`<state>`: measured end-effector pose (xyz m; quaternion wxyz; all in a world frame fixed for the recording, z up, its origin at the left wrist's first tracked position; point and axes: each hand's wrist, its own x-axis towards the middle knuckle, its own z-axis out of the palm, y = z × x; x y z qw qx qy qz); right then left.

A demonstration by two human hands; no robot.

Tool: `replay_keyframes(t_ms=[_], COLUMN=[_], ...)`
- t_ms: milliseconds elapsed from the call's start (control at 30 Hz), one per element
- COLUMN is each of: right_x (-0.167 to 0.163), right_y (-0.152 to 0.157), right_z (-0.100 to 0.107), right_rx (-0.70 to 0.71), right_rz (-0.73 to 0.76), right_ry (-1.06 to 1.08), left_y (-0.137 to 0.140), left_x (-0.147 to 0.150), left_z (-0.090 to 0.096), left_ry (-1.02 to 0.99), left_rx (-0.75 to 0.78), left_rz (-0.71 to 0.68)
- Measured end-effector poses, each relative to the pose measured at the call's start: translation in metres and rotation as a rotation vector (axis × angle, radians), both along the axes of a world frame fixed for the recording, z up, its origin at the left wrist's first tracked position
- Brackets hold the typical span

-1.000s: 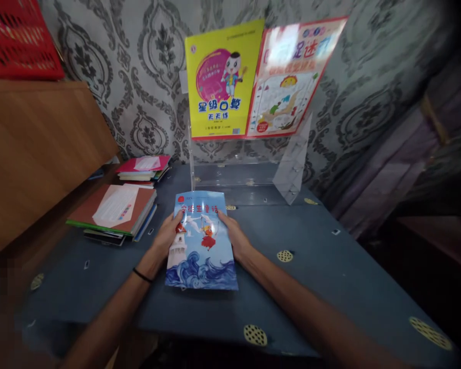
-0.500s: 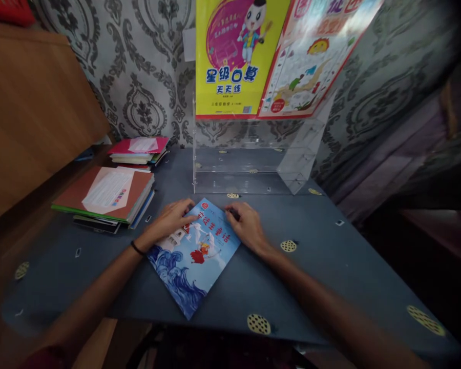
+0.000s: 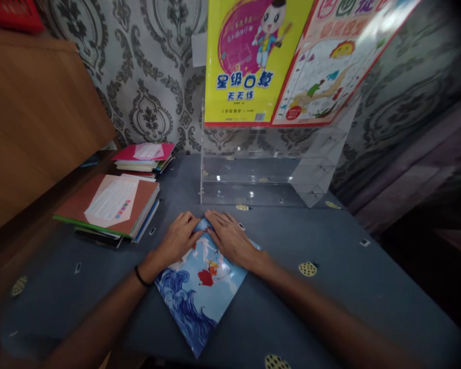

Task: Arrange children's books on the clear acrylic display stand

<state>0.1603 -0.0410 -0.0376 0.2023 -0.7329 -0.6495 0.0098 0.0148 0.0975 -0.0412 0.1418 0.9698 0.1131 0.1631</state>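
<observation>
A blue children's picture book (image 3: pixel 200 297) lies on the table, turned diagonally with one corner toward me. Its cover shows dark blue waves and a small figure in red. My left hand (image 3: pixel 180 238), with a black band at the wrist, holds the upper left edge, thumb on the cover. From the other side my right hand (image 3: pixel 232 241) grips the upper right edge, fingers long over it and thumb on the cover. The fingertips of both hands nearly meet at the far corner. They hide most of the red title.
Two stacks of books, a brown-topped one (image 3: pixel 72 205) and a pink-topped one (image 3: pixel 125 151), stand on the left. Behind the book is a clear acrylic rack (image 3: pixel 303 192) holding a yellow workbook (image 3: pixel 215 110) and a red-edged book (image 3: pixel 280 115). A wooden panel (image 3: pixel 42 128) rises at left.
My right hand has moved left and inward along the book's edge, so both hands now come together at its far corner and cover the title. The view has shifted slightly.
</observation>
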Motion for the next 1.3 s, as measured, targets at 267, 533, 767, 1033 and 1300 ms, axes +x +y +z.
replay_keyframes(t_ms=[267, 533, 767, 1033, 1300], right_x=[0.011, 0.022, 0.022, 0.022, 0.028], right_y=[-0.002, -0.009, -0.01, -0.023, -0.071], right_z=[-0.014, -0.026, -0.02, -0.02, -0.037], right_rx=[0.072, 0.121, 0.163, 0.148, 0.188], right_rz=[-0.055, -0.088, -0.083, -0.115, -0.1], right_ry=[0.021, 0.085, 0.109, 0.132, 0.138], left_y=[-0.013, 0.004, 0.022, -0.006, -0.008], left_x=[0.007, 0.019, 0.025, 0.01, 0.006], left_z=[0.0, -0.035, -0.063, -0.012, -0.003], left_ry=[0.087, 0.126, 0.038, -0.023, -0.036], left_rx=[0.025, 0.037, 0.143, -0.015, -0.016], left_rz=[0.078, 0.025, -0.034, 0.014, -0.001])
